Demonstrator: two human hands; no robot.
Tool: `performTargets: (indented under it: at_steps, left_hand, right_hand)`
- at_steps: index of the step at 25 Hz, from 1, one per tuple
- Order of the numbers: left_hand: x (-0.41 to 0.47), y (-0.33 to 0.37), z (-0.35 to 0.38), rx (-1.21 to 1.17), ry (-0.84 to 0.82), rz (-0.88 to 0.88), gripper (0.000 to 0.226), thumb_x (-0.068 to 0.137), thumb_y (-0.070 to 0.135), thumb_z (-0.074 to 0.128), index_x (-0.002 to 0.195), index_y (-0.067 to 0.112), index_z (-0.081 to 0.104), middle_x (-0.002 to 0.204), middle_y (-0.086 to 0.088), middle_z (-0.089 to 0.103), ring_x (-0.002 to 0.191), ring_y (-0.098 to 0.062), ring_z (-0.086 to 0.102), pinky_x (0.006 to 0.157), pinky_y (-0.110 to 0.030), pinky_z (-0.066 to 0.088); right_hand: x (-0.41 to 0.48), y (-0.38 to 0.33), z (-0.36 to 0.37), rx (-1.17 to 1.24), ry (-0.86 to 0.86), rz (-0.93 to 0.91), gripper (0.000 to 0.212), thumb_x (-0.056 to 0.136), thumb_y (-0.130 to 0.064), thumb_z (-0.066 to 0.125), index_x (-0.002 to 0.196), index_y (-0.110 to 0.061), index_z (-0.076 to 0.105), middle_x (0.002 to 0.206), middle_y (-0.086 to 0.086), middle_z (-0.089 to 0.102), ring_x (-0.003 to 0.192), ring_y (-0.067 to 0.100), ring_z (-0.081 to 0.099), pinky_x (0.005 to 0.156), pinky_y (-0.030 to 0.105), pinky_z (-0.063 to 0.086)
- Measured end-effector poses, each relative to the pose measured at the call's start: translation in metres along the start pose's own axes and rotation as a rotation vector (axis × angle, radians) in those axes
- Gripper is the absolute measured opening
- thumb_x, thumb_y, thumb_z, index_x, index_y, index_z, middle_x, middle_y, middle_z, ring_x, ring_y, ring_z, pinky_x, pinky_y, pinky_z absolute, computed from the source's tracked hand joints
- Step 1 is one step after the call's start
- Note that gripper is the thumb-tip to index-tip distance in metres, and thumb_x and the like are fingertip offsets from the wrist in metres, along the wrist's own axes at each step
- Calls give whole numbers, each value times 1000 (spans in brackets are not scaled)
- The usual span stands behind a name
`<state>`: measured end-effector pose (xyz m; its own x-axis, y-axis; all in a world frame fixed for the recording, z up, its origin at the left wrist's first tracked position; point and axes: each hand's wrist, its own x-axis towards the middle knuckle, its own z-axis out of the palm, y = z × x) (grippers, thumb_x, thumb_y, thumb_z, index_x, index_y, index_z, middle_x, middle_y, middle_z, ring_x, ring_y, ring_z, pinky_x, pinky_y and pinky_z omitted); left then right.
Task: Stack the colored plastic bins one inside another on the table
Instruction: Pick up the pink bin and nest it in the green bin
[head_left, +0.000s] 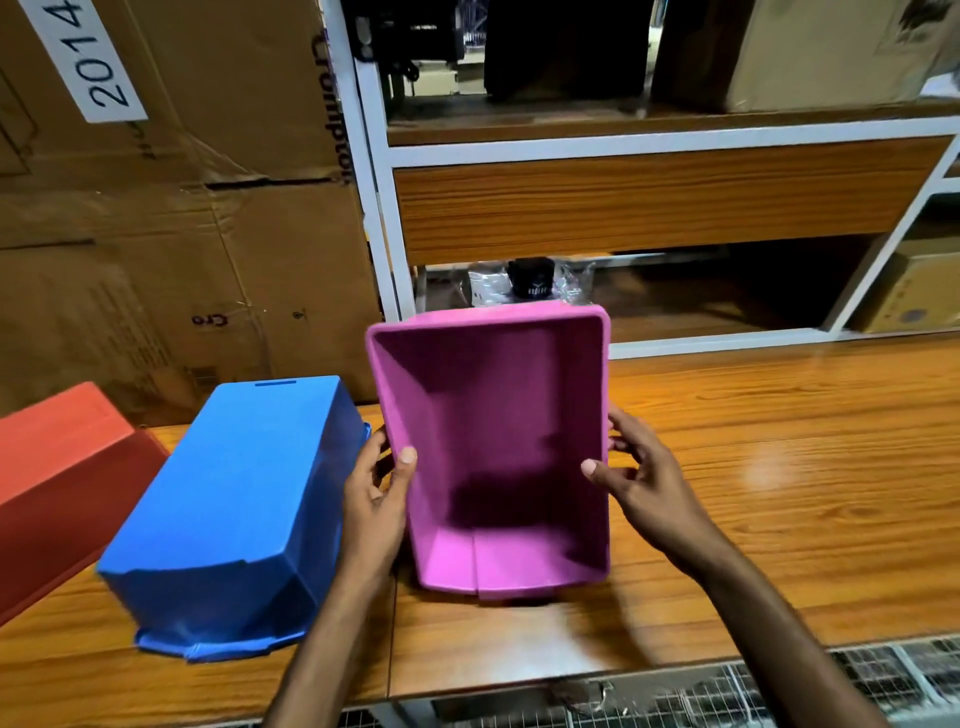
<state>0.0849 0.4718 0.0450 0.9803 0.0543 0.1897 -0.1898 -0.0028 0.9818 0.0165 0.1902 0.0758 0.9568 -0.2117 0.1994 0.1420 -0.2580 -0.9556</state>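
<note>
While the pink bin (498, 447) is sitting open side up at the middle of the wooden table (779, 467), both hands are clasping it. The left hand (376, 499) is gripping its nine o'clock wall, thumb over the rim; the right hand (644, 480) is gripping the three o'clock wall likewise. At nine o'clock, the blue bin (234, 514) is lying upside down, with the red bin (62, 483) beyond it.

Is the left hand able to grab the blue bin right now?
Probably not yet: the left hand is gripping the pink bin. The blue bin lies upside down right beside it, nothing between, so letting go would free it.
</note>
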Motion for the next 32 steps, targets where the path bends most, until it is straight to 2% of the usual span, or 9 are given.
performTargets:
  at_steps: [2,6,9,12,20,23,25,28,32]
  left_hand:
    - [17,4,3,-66,33,2,24,98,21,64,121,15,65,115,-7,72,102,-18,65,97,-41,50]
    - [38,-5,17,-230,82,-106,16,96,20,64,111,22,66,107,-8,72,102,-24,58,93,-43,44]
    - [34,-12,30,-298,24,-225,26,102,13,58,127,15,63,123,-26,68,105,-28,60,96,-46,47]
    - [28,-13,36,-369,-19,-294,35,105,6,50,139,12,57,124,-20,70,99,-21,67,93,-36,56]
    - [27,0,27,-340,-147,-409,41,104,10,54,144,18,56,121,0,73,87,-3,71,79,-23,60]
    - [27,17,18,-366,-219,-428,44,102,14,56,144,24,55,132,1,68,86,-1,70,70,-18,60]
    - [27,31,16,-337,-261,-396,44,100,14,59,142,26,56,123,2,71,82,-2,69,66,-18,59]
    - [28,49,14,-276,-301,-334,48,88,20,68,135,29,61,105,3,75,86,-7,70,73,-21,59]
    - [28,59,9,-217,-395,-348,52,82,21,81,129,37,65,115,-6,72,104,-15,68,91,-35,54]
  right_hand:
    - [10,-35,-8,-1,-41,-69,79,85,4,77,138,-49,52,126,-1,54,100,12,54,74,20,51]
    - [17,-97,1,41,-36,-172,67,75,5,85,131,-26,67,106,-3,64,81,6,55,69,16,49]
    - [4,-115,20,64,-43,-183,63,71,1,90,127,-21,70,99,-6,66,75,3,55,67,18,51]
    - [-2,-110,28,46,4,-153,61,70,-5,92,123,-27,70,97,-7,65,69,2,54,67,17,50]
    - [8,-92,3,148,83,-30,55,80,6,81,129,-16,67,90,0,56,65,5,48,63,14,48]
    - [13,-83,-20,119,21,115,63,86,-3,78,141,-28,61,95,-3,55,71,10,49,58,15,46]
    - [10,-73,-34,142,-41,210,71,87,0,76,144,-39,57,105,3,55,82,17,53,59,19,47]
    - [5,-56,-43,211,-34,279,73,84,7,75,140,-38,60,111,7,57,92,23,56,69,29,49]
    - [1,-43,-46,383,39,387,60,80,12,75,130,-19,66,112,7,65,91,19,64,76,34,52]
